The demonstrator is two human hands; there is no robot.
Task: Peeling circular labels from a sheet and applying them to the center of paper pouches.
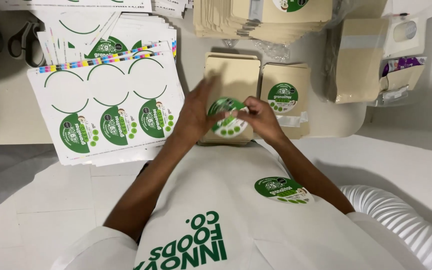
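I've got the round green-and-white sticker [227,116] between both hands, right over the kraft pouch [231,75] lying flat on the white table [6,120]. My left hand [193,117] has its fingers spread flat, touching the sticker's left edge; it's blurred, so I can't tell exactly how it grips. My right hand [262,117] pinches the sticker's right edge, fingertips closed on it. The pouch's long axis runs away from me, straight under the sticker, with both hands about equally near. Just to the right lies a labelled pouch [285,100], sticker already on. To my left, sticker sheets [107,100] fan out, several rounds peeled off. A spare sticker [282,190] sits on my apron [216,200].
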